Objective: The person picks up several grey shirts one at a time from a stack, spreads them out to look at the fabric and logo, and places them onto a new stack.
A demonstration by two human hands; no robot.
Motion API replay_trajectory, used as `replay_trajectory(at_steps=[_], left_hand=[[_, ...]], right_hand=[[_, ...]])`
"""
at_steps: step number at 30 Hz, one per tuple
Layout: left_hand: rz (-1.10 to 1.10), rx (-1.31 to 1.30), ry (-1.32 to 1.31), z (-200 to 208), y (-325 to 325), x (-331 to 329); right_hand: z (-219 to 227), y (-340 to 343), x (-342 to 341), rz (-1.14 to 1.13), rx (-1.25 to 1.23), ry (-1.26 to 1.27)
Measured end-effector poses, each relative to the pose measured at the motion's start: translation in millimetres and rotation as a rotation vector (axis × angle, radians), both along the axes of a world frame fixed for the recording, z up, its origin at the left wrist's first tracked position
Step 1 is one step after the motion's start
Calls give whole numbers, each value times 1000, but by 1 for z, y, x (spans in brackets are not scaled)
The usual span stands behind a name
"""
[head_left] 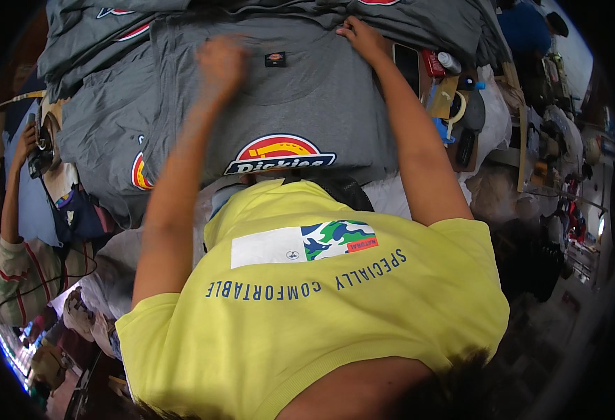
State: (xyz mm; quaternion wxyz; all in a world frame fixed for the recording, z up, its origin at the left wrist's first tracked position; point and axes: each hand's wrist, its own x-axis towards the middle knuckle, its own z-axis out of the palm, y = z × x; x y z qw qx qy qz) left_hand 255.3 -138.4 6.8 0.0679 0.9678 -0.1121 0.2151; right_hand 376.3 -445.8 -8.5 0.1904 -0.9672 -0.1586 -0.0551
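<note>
A grey T-shirt (307, 98) lies spread out before me, its neck label at the far side and a red, yellow and navy printed logo (280, 154) near me. My left hand (222, 66) is over the shirt's left shoulder area, curled but smeared by motion; whether it grips cloth cannot be made out. At the far right shoulder, my right hand (363, 38) has its fingers bent and pressed together on the grey fabric. More grey T-shirts (104, 115) with similar prints lie to the left and beyond.
To the right sit a phone (406, 68), a red can (432, 63), a roll of tape (456, 108) and a dark oblong object (465, 147). At the left, another person's hand (25, 143) is beside a dark device (40, 159) with a cable nearby. Clear plastic (493, 115) hangs at the right.
</note>
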Motion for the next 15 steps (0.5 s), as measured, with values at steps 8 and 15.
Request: replay_trajectory(at_steps=[8, 15], left_hand=[[-74, 4, 144, 8, 112, 38], [101, -315, 444, 33, 135, 58]], right_hand=[[19, 9, -5, -20, -166, -57], [58, -8, -14, -104, -88, -95]])
